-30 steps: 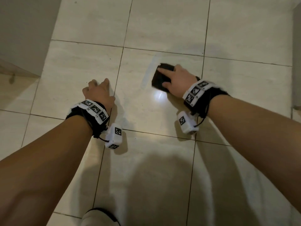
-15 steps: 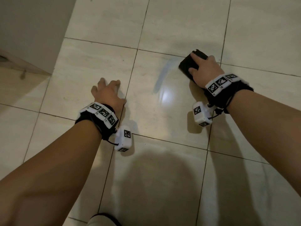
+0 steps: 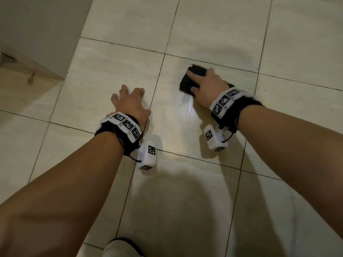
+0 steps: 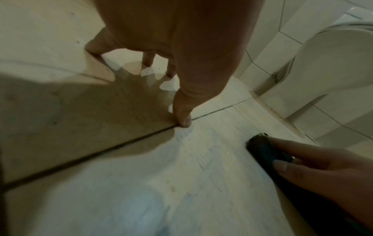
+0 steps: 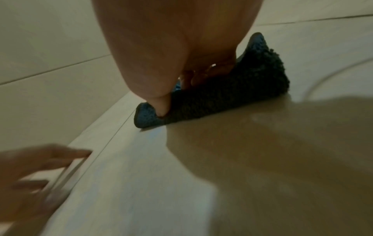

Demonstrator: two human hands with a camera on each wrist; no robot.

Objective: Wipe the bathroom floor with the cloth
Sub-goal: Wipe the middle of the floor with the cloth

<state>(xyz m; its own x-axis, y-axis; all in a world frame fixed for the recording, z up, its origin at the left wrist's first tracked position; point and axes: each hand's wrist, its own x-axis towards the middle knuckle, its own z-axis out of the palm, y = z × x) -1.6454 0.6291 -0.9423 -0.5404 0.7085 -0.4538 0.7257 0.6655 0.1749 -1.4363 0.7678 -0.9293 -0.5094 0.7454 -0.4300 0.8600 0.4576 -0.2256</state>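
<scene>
Two hands are resting on the tiled floor (image 3: 185,201). The right hand (image 3: 207,88) is lying flat on a dark cloth (image 3: 187,81), its forefinger stretched forward over the top and its thumb pressing down on the near edge; in the right wrist view the thumb is sinking into the nubbly fabric and the other fingers are spread across it rather than wrapped round it. The cloth is lying on the floor near the far edge of a tile, just short of a grout line. A wet streak (image 3: 186,102) is gleaming on the tile just beside the cloth, on the near side.

The left hand (image 3: 130,103) is propping on its spread fingertips, holding nothing, with the palm raised off the floor; in the left wrist view its thumb (image 4: 182,110) is touching down right at a grout line (image 4: 101,153). The two hands are well apart.

A toilet (image 4: 322,67) is standing against the tiled wall (image 4: 268,47) beyond the cloth. No container is showing in any view.
</scene>
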